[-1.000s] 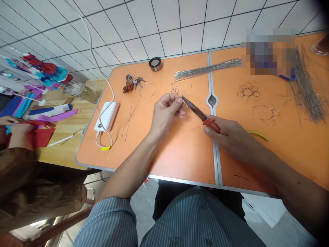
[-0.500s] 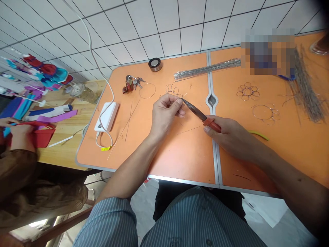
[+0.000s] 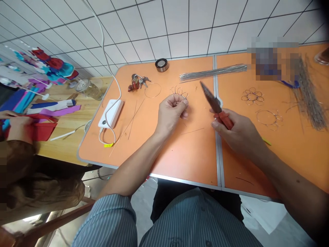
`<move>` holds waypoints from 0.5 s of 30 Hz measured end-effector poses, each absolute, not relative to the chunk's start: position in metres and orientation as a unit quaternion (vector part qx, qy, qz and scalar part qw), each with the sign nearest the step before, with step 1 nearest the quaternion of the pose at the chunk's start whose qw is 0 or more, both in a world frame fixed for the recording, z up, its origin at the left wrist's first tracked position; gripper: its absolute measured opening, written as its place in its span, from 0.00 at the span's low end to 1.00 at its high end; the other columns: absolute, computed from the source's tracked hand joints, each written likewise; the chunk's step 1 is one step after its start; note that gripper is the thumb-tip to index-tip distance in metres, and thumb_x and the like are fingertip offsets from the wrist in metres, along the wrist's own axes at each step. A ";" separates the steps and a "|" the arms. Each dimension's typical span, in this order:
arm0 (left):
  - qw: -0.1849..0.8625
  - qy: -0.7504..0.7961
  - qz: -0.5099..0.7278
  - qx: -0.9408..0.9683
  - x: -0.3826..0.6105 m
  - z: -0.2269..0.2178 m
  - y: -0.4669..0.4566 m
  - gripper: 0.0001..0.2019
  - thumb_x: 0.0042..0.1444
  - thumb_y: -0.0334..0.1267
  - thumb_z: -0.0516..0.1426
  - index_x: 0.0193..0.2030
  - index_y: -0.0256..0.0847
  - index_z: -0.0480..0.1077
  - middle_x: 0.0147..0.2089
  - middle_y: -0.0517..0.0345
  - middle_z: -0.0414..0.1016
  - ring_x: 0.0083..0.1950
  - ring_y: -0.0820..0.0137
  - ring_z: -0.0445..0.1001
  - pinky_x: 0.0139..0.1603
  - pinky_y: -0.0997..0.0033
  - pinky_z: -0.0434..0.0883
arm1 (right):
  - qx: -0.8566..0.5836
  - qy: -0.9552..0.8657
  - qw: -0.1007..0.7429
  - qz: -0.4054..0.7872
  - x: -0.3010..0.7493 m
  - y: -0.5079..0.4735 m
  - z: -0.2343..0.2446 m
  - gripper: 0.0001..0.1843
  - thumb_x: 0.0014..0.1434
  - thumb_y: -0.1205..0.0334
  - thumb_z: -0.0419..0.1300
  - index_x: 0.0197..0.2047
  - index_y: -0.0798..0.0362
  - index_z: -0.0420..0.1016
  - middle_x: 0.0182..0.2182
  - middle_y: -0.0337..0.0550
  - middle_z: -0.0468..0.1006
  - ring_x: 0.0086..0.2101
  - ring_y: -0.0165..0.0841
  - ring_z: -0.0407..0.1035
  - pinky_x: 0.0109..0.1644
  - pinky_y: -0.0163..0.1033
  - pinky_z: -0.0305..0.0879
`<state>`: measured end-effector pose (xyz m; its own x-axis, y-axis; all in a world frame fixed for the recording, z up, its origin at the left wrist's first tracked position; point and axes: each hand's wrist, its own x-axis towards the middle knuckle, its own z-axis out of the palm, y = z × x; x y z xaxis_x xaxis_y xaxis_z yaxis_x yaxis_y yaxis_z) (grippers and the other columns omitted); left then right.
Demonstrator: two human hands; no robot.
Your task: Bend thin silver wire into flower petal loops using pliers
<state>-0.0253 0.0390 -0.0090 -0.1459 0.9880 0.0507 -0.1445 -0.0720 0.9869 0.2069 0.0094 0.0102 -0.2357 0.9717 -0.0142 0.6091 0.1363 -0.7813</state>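
While the left hand (image 3: 171,112) holds the looped wire (image 3: 178,90) over the desk (image 3: 191,154), the right hand (image 3: 238,130) keeps the pliers (image 3: 211,97) to the right, apart from it, nose tilted toward the far edge. The left grip is clamped, thumb against finger, on the wire; several loops project beyond the hand, and the remainder is hidden. The right grip is closed around the red handles (image 3: 226,120); whether the pliers' jaws meet cannot be told. The wire is probably light, springy and easily bent, best taken at the base of the loops, since pressure on the curves could flatten them. The pliers should feel rigid and heavier, the handles giving the surest hold. A wire flower (image 3: 252,90) lies farther right.
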 end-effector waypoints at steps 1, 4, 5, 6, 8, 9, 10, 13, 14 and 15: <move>0.488 0.482 0.576 0.444 -0.023 -0.009 0.037 0.14 0.61 0.42 0.72 0.32 0.41 0.74 0.27 0.63 0.75 0.23 0.78 0.72 0.25 0.77 0.71 | -0.561 -0.688 0.304 0.346 0.204 0.010 0.010 0.14 0.66 0.54 0.65 0.53 0.49 0.80 0.33 0.39 0.79 0.32 0.37 0.71 0.38 0.42 0.66; 0.504 0.485 0.550 0.456 -0.011 -0.009 0.028 0.12 0.61 0.39 0.71 0.33 0.40 0.75 0.26 0.63 0.75 0.23 0.77 0.73 0.25 0.77 0.71 | -0.538 -0.645 0.414 0.351 0.196 0.012 0.010 0.16 0.62 0.57 0.69 0.53 0.49 0.80 0.37 0.42 0.83 0.33 0.37 0.74 0.38 0.43 0.70; 0.509 0.486 0.543 0.459 -0.006 -0.009 0.024 0.11 0.61 0.38 0.70 0.33 0.40 0.75 0.26 0.63 0.75 0.22 0.77 0.73 0.25 0.77 0.72 | -0.531 -0.638 0.437 0.347 0.192 0.012 0.010 0.17 0.62 0.58 0.69 0.54 0.48 0.80 0.39 0.43 0.84 0.34 0.37 0.76 0.38 0.44 0.72; 0.516 0.485 0.535 0.461 -0.001 -0.008 0.021 0.10 0.62 0.36 0.70 0.33 0.40 0.74 0.25 0.63 0.75 0.22 0.77 0.73 0.25 0.77 0.72 | -0.525 -0.635 0.451 0.343 0.189 0.012 0.009 0.18 0.62 0.58 0.69 0.55 0.47 0.80 0.41 0.44 0.85 0.35 0.38 0.77 0.39 0.44 0.73; 0.529 0.485 0.518 0.466 0.008 -0.008 0.014 0.09 0.62 0.35 0.69 0.33 0.40 0.74 0.25 0.63 0.76 0.22 0.77 0.74 0.25 0.77 0.72 | -0.517 -0.630 0.474 0.333 0.184 0.012 0.007 0.21 0.62 0.59 0.70 0.58 0.45 0.79 0.44 0.45 0.86 0.37 0.39 0.79 0.41 0.45 0.75; 0.535 0.483 0.510 0.469 0.013 -0.008 0.011 0.10 0.61 0.35 0.69 0.33 0.40 0.74 0.25 0.63 0.76 0.22 0.77 0.74 0.26 0.77 0.72 | -0.512 -0.629 0.482 0.332 0.182 0.012 0.006 0.22 0.62 0.59 0.70 0.59 0.45 0.79 0.45 0.45 0.86 0.39 0.40 0.80 0.43 0.46 0.76; 0.541 0.481 0.504 0.472 0.016 -0.009 0.009 0.10 0.61 0.36 0.69 0.33 0.40 0.74 0.25 0.63 0.76 0.22 0.77 0.74 0.26 0.78 0.72 | -0.507 -0.626 0.490 0.334 0.181 0.013 0.005 0.22 0.62 0.59 0.70 0.60 0.44 0.78 0.44 0.45 0.86 0.40 0.40 0.80 0.44 0.47 0.77; 0.555 0.471 0.489 0.481 0.023 -0.011 0.004 0.10 0.62 0.36 0.68 0.33 0.40 0.73 0.25 0.63 0.75 0.23 0.77 0.74 0.26 0.77 0.72 | -0.493 -0.621 0.502 0.345 0.180 0.014 0.001 0.22 0.63 0.61 0.68 0.60 0.45 0.77 0.41 0.41 0.84 0.40 0.40 0.80 0.47 0.48 0.78; 0.559 0.470 0.480 0.486 0.023 -0.011 0.003 0.09 0.62 0.36 0.67 0.33 0.40 0.73 0.25 0.63 0.75 0.23 0.76 0.74 0.27 0.76 0.72 | -0.491 -0.621 0.503 0.347 0.181 0.015 0.000 0.22 0.63 0.62 0.68 0.60 0.45 0.77 0.40 0.40 0.83 0.39 0.39 0.80 0.47 0.48 0.78; 0.559 0.470 0.467 0.498 0.021 -0.011 0.003 0.08 0.62 0.36 0.66 0.34 0.40 0.74 0.26 0.62 0.76 0.24 0.76 0.74 0.27 0.75 0.72 | -0.489 -0.621 0.505 0.348 0.183 0.016 0.000 0.22 0.62 0.63 0.68 0.59 0.46 0.77 0.39 0.39 0.82 0.39 0.38 0.79 0.47 0.48 0.78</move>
<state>0.0214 0.0026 -0.0110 0.1216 0.9907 -0.0605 -0.0539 0.0675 0.9963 0.1826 0.0165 0.0001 -0.0122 0.9581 0.2861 0.2562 0.2795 -0.9253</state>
